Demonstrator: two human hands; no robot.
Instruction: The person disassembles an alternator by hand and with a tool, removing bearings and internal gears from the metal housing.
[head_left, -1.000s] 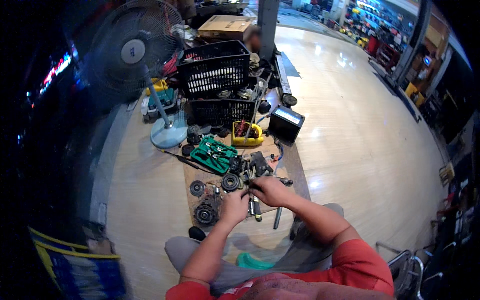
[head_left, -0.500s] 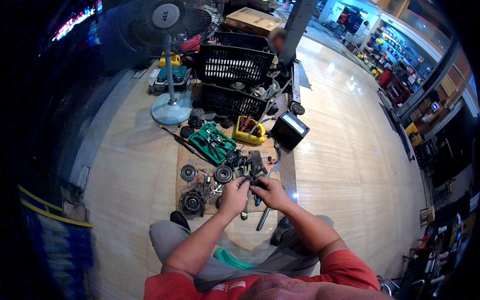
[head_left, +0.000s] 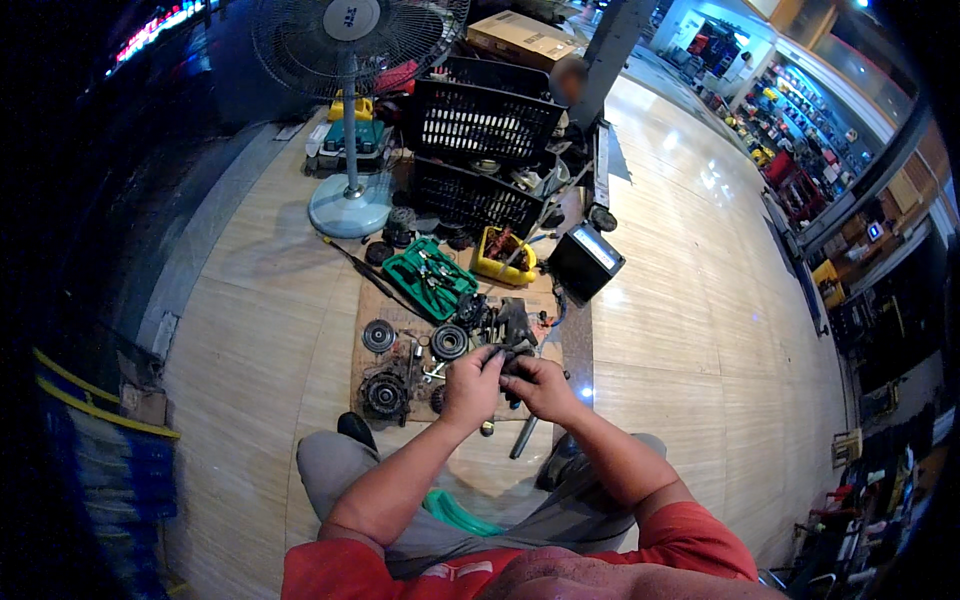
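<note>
Fingers of both hands are bunched together on one small dark metal part (head_left: pixel 512 362), held up over the near edge of the cardboard mat (head_left: pixel 372 372) on the floor. The left hand (head_left: pixel 472 385) pinches it from the left with thumb and fingertips curled in, and the right hand (head_left: pixel 540 388) closes on it from the right, so the two hands are touching or nearly so around it. Can't make out exactly what the piece is, it's too small and mostly covered, but it looks like a bit of machined steel off the dismantled power tool stuff lying around. My guess is it's stiff, dense for its size and probably greasy, so a fingertip pinch on the edges or any flat is the way to hold it, not a loose palm grip. Both forearms come up from the lower edge and angle inward, elbows out, wrists bent slightly down, with the person sitting on the floor and knees spread either side. On the mat just left of the hands there's a round toothed disc (head_left: pixel 449 341), another disc (head_left: pixel 378 335) further left and a bigger round wheel (head_left: pixel 384 393) near the left knee. Farther off sit a green tool case (head_left: pixel 431 281), a yellow tray (head_left: pixel 504 258), black crates (head_left: pixel 484 122) and a pedestal fan (head_left: pixel 352 110).
</note>
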